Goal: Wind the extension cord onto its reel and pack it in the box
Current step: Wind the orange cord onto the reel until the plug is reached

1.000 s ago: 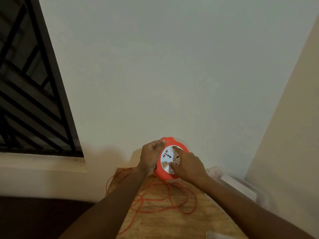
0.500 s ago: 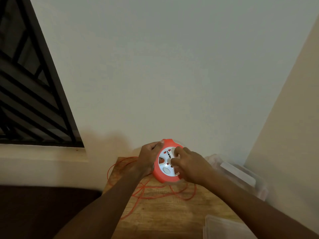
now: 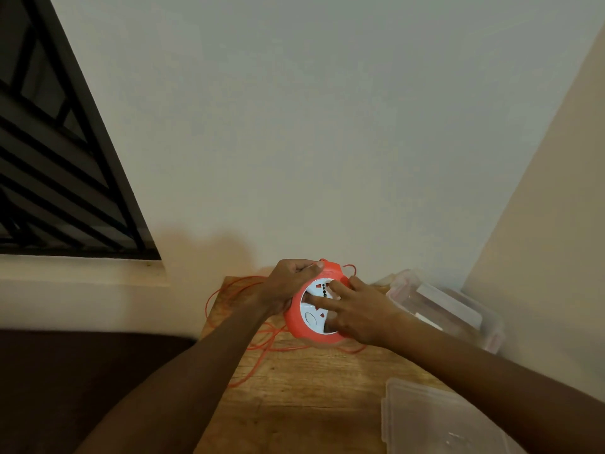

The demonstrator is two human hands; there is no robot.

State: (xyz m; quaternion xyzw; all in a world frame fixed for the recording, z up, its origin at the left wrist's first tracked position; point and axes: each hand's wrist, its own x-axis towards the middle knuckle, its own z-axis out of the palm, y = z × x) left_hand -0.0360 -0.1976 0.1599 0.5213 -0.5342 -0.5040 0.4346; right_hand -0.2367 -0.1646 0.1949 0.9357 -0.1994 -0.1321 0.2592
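Left hand point(image 3: 288, 290) clamps the orange reel point(image 3: 314, 319) by its upper-left rim, thumb on top edge; right hand point(image 3: 357, 309) lies spread on the reel's white socket face, fingers point(image 3: 322, 301) pressed into it, not closed round anything; reel tilted, face toward camera, held just above the wooden bench point(image 3: 294, 404); loose orange cord point(image 3: 258, 352) trails in loops on the bench under and left of the reel, one loop behind its top; clear plastic box point(image 3: 451, 309) on the bench to the right, near the wall corner; clear lid point(image 3: 435, 421) lies flat at near right; barred window point(image 3: 59, 165) at left.
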